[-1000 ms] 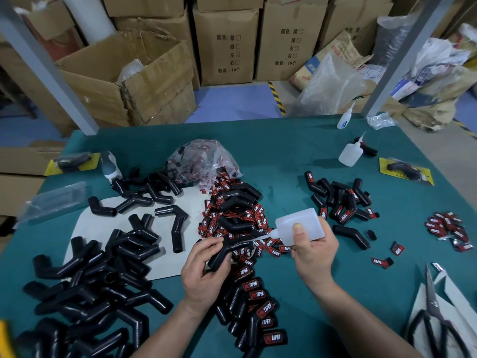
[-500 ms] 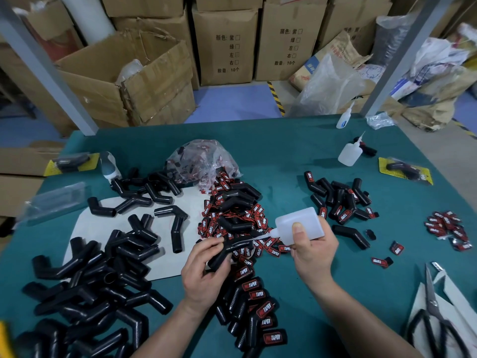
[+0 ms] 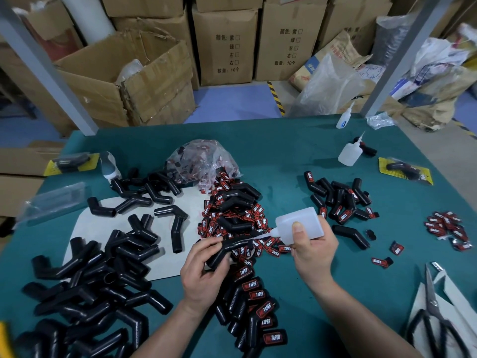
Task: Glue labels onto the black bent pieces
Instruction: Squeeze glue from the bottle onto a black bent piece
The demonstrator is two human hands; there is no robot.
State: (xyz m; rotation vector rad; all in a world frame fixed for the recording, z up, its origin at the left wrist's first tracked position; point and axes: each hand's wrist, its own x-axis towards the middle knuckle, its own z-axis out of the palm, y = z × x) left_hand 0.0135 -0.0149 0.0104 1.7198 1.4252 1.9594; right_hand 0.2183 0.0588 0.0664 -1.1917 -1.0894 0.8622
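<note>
The left hand (image 3: 204, 270) has a black bent piece (image 3: 223, 251) lifted off the surface (image 3: 284, 156), just in front of the heap of red-and-black labels (image 3: 232, 215) in the middle. Its grip is wrapped round the lower leg, fingertips steadying the elbow. The right hand (image 3: 313, 251) has its grip closed on the white glue bottle (image 3: 300, 223), thumb flat on the side and the bottle laid nearly level.

Here's the line that matters: the nozzle (image 3: 263, 235) points left, straight at the piece's upper leg, and that leg runs right toward it, so the two are almost end-on. The tip looks at or just shy of the plastic, too fine to call contact. The piece sits left of the bottle hand, a touch nearer the front edge, and the hands are near each other.

My read: glue is going on, with the label to follow.

Bare pieces (image 3: 90, 280) are stacked toward the front-left corner. Labelled pieces (image 3: 255, 303) run down to the front edge, and there's another labelled cluster (image 3: 340, 200) toward the right edge. Plenty left to do, I'd say.
</note>
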